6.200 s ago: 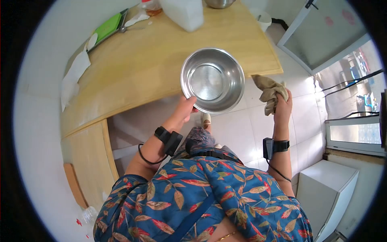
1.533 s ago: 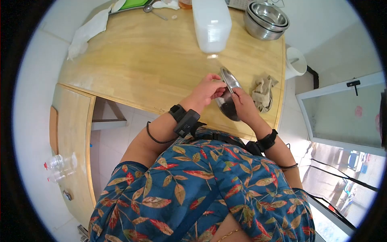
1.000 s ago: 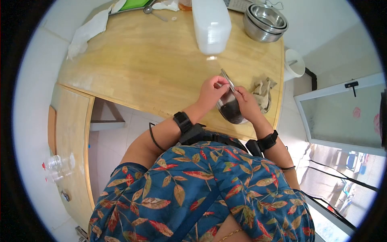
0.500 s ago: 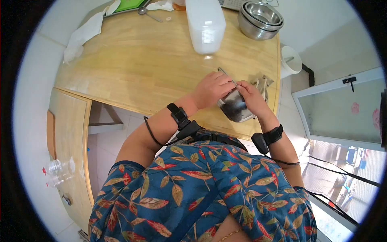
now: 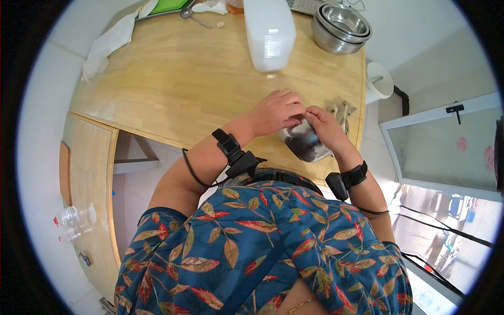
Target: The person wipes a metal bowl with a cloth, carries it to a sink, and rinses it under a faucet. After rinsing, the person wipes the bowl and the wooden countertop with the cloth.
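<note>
A shiny metal bowl (image 5: pixel 305 143) is tilted near the table's front edge, its side showing dark reflections. My right hand (image 5: pixel 326 129) is closed on its rim, thumb and fingers pinched at the top. On the other side, my left hand (image 5: pixel 276 112) has its fingers curled down at the rim beside the right fingertips. What the left fingers hold, if anything, is hidden behind the hand. A crumpled beige cloth (image 5: pixel 344 113) lies just beyond the right hand.
A white translucent plastic container (image 5: pixel 270 44) stands ahead on the wooden table (image 5: pixel 173 79). Nested metal bowls (image 5: pixel 341 44) sit at the back right, a measuring spoon (image 5: pixel 187 14) at the back left. A white bucket (image 5: pixel 379 81) is off the right edge.
A thin metal rod that stuck out above my left fingers no longer shows. My left hand has shifted slightly left, its fingers more bent. The bowl has barely moved.
</note>
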The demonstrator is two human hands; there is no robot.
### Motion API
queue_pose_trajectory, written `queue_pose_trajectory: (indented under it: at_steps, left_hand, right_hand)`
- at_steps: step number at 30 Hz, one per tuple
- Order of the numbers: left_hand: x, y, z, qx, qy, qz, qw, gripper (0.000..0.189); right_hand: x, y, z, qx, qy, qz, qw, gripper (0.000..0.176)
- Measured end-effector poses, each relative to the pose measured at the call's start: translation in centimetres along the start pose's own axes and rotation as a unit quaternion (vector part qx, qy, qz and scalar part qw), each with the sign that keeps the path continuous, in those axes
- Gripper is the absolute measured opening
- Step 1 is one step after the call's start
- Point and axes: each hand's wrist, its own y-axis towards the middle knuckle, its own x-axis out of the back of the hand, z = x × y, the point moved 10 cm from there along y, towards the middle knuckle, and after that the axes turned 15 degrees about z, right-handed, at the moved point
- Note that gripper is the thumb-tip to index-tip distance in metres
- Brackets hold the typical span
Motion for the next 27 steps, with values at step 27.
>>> queue_pose_trajectory:
  at_steps: [27]
  left_hand:
    - [-1.3,-1.9,-0.2,0.032,0.052,0.027,0.998,0.019]
  right_hand:
    - [-1.5,-0.3,2.3,-0.043,-0.177,0.027,0.983,0.024]
